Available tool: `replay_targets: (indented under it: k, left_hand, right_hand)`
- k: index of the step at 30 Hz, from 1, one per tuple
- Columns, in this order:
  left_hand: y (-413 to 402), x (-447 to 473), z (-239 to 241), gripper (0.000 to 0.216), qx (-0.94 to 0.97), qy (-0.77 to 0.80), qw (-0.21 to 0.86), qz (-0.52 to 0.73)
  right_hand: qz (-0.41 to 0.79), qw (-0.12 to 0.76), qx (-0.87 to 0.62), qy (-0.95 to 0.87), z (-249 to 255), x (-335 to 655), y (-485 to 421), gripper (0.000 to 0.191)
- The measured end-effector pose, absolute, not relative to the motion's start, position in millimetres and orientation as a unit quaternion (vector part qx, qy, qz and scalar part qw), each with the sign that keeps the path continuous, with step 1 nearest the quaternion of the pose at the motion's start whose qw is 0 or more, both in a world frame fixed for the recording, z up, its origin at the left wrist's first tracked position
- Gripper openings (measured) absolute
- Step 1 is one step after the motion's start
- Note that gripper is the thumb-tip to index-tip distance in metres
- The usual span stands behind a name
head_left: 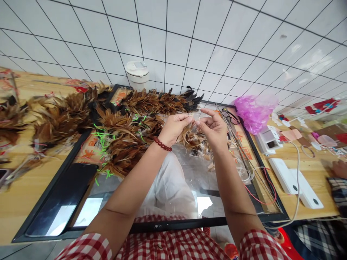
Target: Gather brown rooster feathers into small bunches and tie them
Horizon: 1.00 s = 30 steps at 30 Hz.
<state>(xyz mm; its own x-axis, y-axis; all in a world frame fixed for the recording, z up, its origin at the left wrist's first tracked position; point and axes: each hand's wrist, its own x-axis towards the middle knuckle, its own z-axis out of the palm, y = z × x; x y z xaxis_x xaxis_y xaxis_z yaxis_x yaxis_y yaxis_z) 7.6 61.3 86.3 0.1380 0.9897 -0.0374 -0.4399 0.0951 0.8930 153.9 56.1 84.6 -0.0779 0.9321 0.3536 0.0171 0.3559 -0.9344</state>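
My left hand (177, 127), with a red bead bracelet on the wrist, is closed in a pinch; what sits between its fingertips is too small to name. Close beside it, my right hand (214, 126) has thumb and index finger near something thin and pale, its other fingers loosely curled. Both hands are raised above a framed glass panel (189, 177). Loose light-brown feathers (196, 141) lie below them. To the left are bundles of brown feathers (119, 148), some tied with bright green strings (101, 139). A longer brown-and-black feather strip (159, 103) runs behind the hands.
A dark phone (61, 198) rests at the panel's left edge. Against the tiled wall stands a white lidded cup (137, 74). Glasses (230, 116), a purple plastic bag (255, 112) and white devices (295, 182) are on the right. Another person's hand (339, 169) shows at the far right.
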Motion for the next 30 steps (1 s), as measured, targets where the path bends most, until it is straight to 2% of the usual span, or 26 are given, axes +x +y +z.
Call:
replay_targets:
  k: [6, 14, 17, 21, 25, 30]
  left_hand:
    - [62, 8, 84, 0.012, 0.427, 0.373, 0.601, 0.563]
    - [56, 8, 92, 0.015, 0.423, 0.343, 0.673, 0.501]
    - [55, 8, 93, 0.018, 0.455, 0.335, 0.67, 0.481]
    - [55, 7, 95, 0.016, 0.454, 0.333, 0.674, 0.478]
    - [54, 6, 96, 0.02, 0.453, 0.312, 0.699, 0.458]
    - [52, 6, 92, 0.021, 0.422, 0.28, 0.753, 0.42]
  right_hand:
    - [0.359, 0.542, -0.422, -0.632, 82, 153, 55, 0.02]
    - [0.18, 0.511, -0.452, -0.708, 88, 161, 52, 0.013]
    - [0.213, 0.525, -0.448, -0.691, 86, 162, 57, 0.014]
    - [0.329, 0.561, -0.437, -0.622, 79, 163, 65, 0.024]
    - [0.445, 0.516, -0.384, -0.623, 78, 164, 64, 0.029]
    - [0.482, 0.535, -0.352, -0.598, 83, 163, 58, 0.025]
